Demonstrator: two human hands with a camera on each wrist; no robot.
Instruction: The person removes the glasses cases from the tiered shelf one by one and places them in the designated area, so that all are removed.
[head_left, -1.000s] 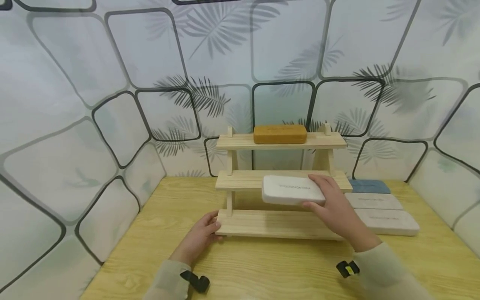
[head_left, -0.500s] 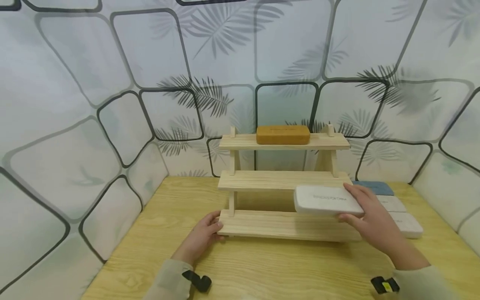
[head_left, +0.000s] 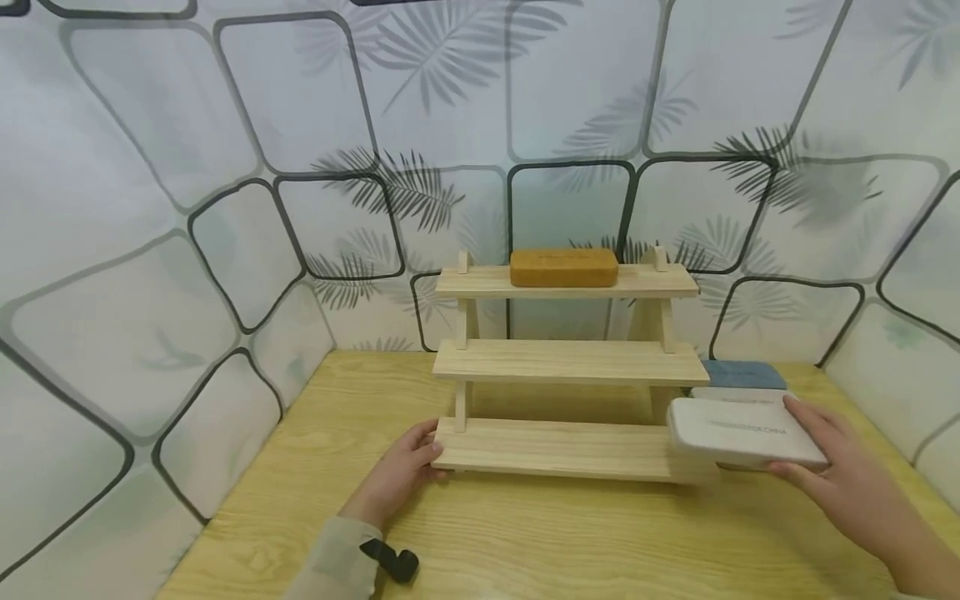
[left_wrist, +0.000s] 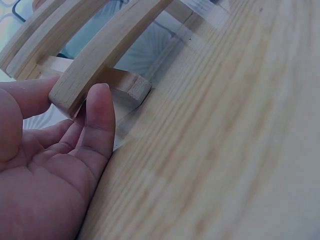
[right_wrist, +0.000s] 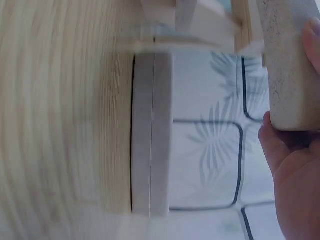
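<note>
Under both hands lies the wooden table (head_left: 570, 542), pale yellow with long grain lines. Between the hands stands the wooden shelf (head_left: 567, 363), which has three steps going up and away from the person. On its top step, far above both hands, rests a brown case (head_left: 564, 267).

Out to the right of the shelf, the right hand (head_left: 840, 479) holds the white case (head_left: 742, 433). Its fingers curl round the near right end of the case, with the thumb on top. The white case sits flat in the hand, just beside the right end of the bottom step and a little above the table. Tiny grey letters run along its top.

Behind the right hand lie more cases on the table. A blue case (head_left: 742, 373) is the farthest one, and a grey case (head_left: 738, 393) peeks out between it and the white case. From the right wrist, a grey case (right_wrist: 151, 132) shows lying on the table, with a thin dark line running round its edge where the two halves meet.

Over on the other side, the left hand (head_left: 401, 473) holds the left end of the bottom step. From the left wrist, the thumb (left_wrist: 98, 125) presses the front of the board and the fingers reach behind it.
</note>
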